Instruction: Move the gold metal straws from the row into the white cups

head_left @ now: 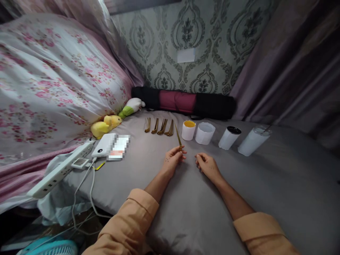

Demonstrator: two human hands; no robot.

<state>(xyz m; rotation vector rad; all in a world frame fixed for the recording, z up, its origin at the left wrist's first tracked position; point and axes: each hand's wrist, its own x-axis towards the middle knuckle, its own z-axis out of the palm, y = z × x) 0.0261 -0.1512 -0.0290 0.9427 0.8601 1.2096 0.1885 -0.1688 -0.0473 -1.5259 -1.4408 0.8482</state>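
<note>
My left hand (174, 158) pinches the lower end of a thin gold utensil (178, 140), which points up and away over the grey sheet (202, 209). My right hand (207, 164) rests on the sheet just to the right, fingers curled loosely, with nothing visible in it. Beyond my hands several gold utensils (159, 126) lie in a row. To their right stand a white cup with a yellow inside (188, 130), a wider white cup (204, 133), a white cup with a dark lid (229, 137) and a tall white tumbler (253, 141).
A floral quilt (53, 78) piles up at left, with yellow and green plush toys (106, 125) at its foot. A white power strip (57, 171), a power bank (105, 149) and cables lie at left. A black and maroon roll (183, 101) lies against the patterned wall.
</note>
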